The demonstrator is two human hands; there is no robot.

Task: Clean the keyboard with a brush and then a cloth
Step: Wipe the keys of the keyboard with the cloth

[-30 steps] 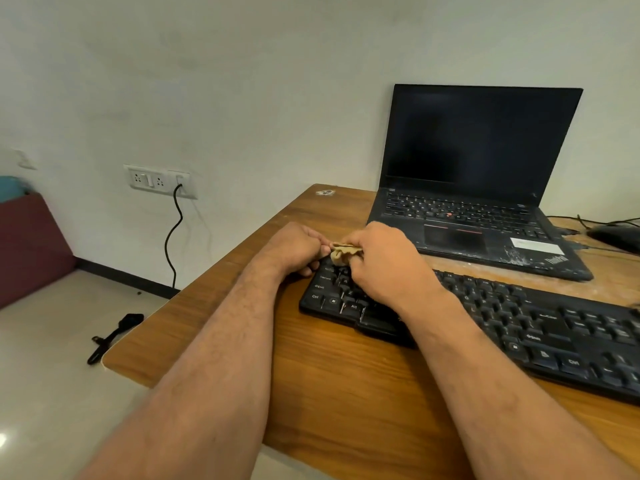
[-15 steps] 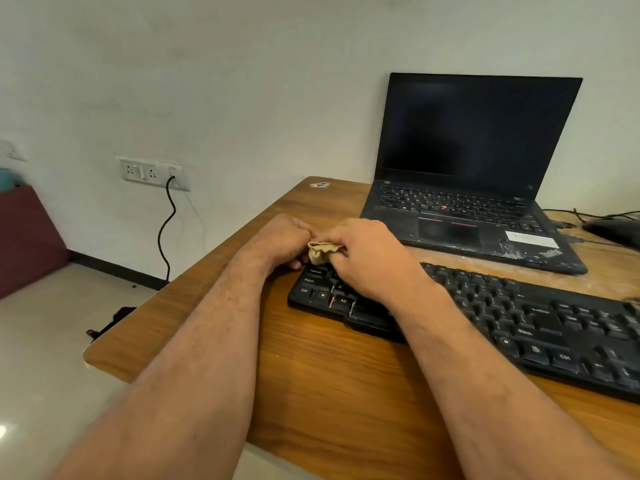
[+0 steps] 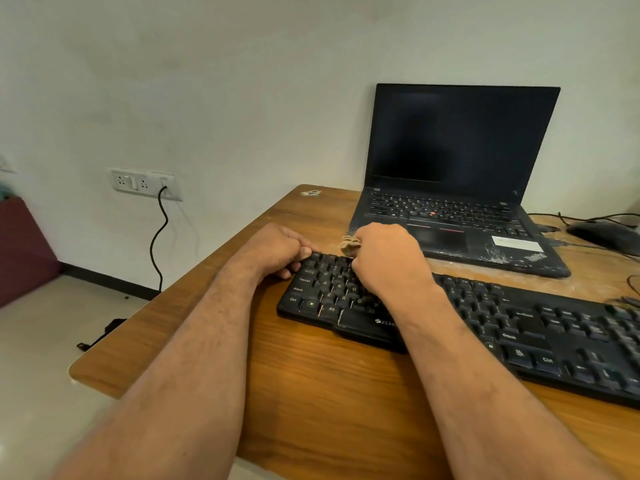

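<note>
A black keyboard (image 3: 540,327) lies across the wooden desk (image 3: 311,393). My right hand (image 3: 388,261) grips a bunched tan cloth (image 3: 350,244) over the keyboard's upper left keys; only a tuft of the cloth shows past my fingers. My left hand (image 3: 277,249) holds the keyboard's left end, its fingers curled round the upper left corner. No brush is on the desk; a black object (image 3: 100,336) lies on the floor left of the desk, partly hidden by the desk edge.
An open black laptop (image 3: 457,188) stands just behind the keyboard. A dark mouse (image 3: 606,235) and thin cables lie at the far right. A wall socket (image 3: 145,183) with a black cable hangs left of the desk. A maroon seat (image 3: 20,247) stands at far left.
My right hand has slid the cloth rightward, away from my left hand, along the top left keys. My left hand stays at the keyboard's left end. The camera view has shifted.
</note>
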